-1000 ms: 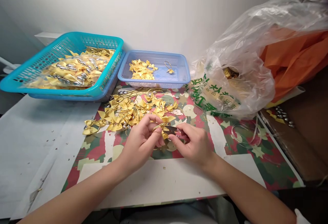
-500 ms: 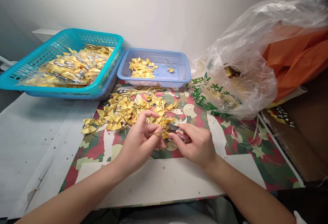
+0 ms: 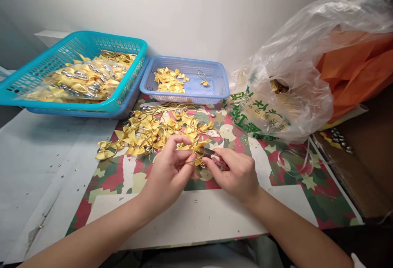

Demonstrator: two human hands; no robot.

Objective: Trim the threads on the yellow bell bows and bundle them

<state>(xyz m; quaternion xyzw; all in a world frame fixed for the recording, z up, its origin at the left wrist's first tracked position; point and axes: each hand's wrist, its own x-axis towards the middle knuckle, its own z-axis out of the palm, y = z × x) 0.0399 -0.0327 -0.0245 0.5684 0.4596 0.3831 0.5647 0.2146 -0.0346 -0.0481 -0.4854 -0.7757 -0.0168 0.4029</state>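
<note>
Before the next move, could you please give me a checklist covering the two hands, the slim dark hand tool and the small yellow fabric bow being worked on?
1. Left hand holds the small yellow fabric bow: ok, between thumb and fingers.
2. Right hand grips the slim dark hand tool: ok.
3. Tool's tip is at the bow: ok.
4. Tool's jaws are shut: cannot tell, bow and fingers hide them.
5. Flat white sheet is free of scraps: not ok, a tiny gold piece lies on it.
</note>
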